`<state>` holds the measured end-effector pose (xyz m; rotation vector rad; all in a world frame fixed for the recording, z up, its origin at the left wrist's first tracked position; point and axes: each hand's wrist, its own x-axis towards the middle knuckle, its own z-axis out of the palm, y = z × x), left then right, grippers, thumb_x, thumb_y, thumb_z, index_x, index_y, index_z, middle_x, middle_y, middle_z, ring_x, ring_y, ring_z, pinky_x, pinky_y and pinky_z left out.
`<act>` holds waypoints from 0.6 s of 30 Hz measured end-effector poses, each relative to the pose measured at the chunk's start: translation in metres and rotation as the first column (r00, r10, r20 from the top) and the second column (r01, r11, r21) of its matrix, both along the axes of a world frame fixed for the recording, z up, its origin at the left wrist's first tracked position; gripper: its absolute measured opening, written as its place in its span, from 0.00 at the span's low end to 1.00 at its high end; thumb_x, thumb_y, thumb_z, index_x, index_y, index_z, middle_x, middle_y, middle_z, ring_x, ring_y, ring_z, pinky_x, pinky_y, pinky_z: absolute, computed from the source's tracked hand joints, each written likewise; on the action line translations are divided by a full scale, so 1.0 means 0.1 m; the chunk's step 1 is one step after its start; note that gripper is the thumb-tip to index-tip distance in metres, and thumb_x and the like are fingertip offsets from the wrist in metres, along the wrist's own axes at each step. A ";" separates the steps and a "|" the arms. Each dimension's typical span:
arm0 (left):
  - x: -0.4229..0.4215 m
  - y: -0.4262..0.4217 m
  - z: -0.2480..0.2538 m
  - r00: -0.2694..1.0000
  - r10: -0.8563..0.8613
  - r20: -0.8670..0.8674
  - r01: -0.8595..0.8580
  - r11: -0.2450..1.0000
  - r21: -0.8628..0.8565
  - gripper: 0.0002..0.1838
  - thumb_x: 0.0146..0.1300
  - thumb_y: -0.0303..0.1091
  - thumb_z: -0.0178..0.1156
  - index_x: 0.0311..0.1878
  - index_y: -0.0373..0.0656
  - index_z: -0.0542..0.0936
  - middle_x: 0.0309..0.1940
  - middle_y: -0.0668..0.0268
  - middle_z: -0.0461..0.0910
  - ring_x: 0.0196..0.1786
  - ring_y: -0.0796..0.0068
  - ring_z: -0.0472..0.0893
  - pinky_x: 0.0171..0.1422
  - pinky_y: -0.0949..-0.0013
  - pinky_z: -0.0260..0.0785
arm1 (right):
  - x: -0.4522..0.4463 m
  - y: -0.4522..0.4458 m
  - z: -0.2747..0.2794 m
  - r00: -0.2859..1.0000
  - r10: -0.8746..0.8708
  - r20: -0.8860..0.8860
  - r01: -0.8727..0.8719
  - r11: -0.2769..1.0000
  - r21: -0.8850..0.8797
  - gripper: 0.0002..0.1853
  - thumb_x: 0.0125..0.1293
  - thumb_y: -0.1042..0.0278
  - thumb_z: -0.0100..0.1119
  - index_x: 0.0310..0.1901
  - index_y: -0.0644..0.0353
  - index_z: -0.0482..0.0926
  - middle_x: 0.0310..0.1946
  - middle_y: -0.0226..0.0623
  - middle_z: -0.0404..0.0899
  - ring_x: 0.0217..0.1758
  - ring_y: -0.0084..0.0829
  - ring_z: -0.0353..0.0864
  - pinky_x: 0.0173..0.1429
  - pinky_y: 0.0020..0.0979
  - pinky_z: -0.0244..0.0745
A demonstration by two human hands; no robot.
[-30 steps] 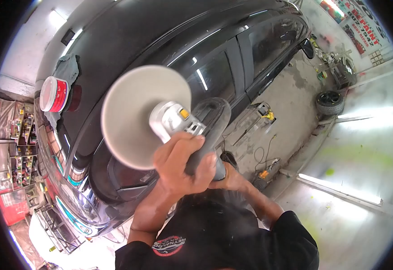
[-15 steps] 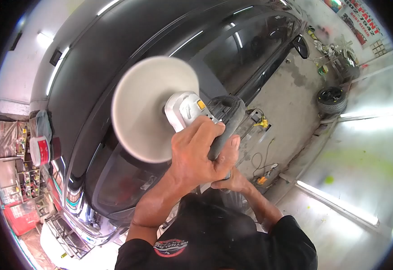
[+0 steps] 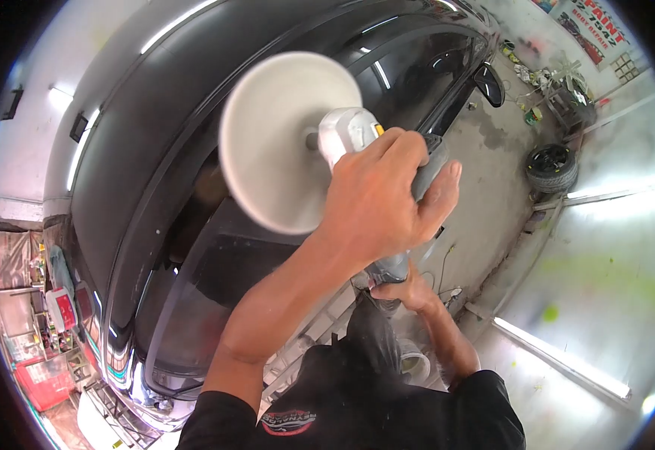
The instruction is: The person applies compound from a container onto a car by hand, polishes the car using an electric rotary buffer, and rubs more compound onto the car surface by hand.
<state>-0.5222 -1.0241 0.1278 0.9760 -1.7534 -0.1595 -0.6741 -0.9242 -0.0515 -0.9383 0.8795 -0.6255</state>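
Observation:
A polisher with a white-grey head and dark body carries a large round off-white pad. My left hand is wrapped over the polisher just behind its head, thumb on the right side. Lower down, near my body, my right hand grips the rear end of the polisher, its fingers partly hidden. The pad lies over the side of a glossy black car, around the windows; its surface looks smooth and smeared. Whether it touches the car I cannot tell.
A side mirror juts from the car. On the concrete floor stand a loose wheel and, by my legs, a white bucket. A cord lies on the floor. Shelves and a red container are at left.
Both hands have moved the polisher up and to the right in view, along the car's side. The view has shifted slightly, and the bucket by my legs now shows.

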 end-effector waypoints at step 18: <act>0.17 0.16 0.11 0.999 0.022 -0.026 -0.019 0.993 0.118 0.13 0.58 0.35 0.71 0.31 0.38 0.77 0.24 0.57 0.77 0.22 0.56 0.77 0.28 0.59 0.70 | 0.04 0.05 0.18 0.986 0.085 -0.143 -0.093 0.995 -0.048 0.26 0.48 0.64 0.79 0.49 0.63 0.82 0.37 0.33 0.85 0.42 0.27 0.82 0.50 0.34 0.77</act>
